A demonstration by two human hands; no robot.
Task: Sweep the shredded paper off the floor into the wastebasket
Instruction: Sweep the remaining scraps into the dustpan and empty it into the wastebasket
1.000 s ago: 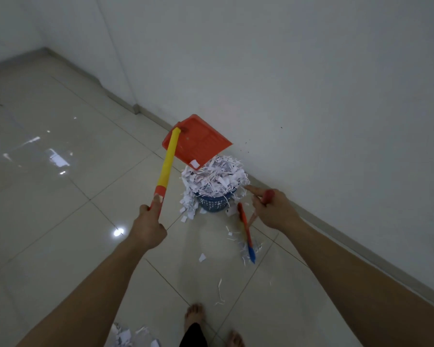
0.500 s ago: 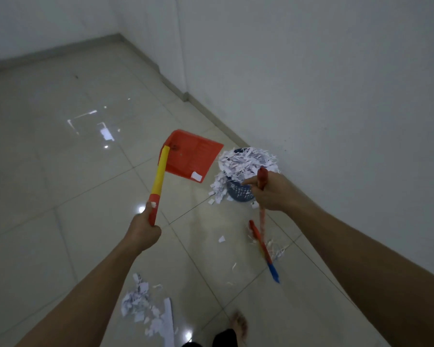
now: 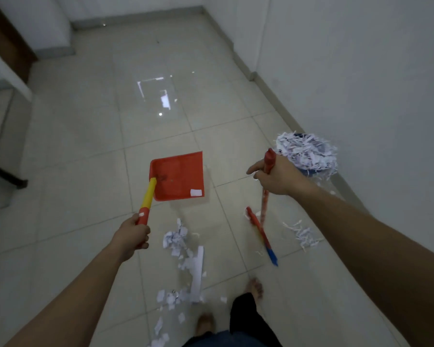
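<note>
Only a blank white label shows on the dustpan; no writing is readable. Left hand grips its handle, now lowered from beside the overfilled wastebasket. Right hand grips the broom. Shredded paper lies on the floor, now nearer.

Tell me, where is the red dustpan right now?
In the head view the red dustpan sits mid-frame, left of the wastebasket, beyond the floor paper scraps; the left hand grips its handle.
</note>
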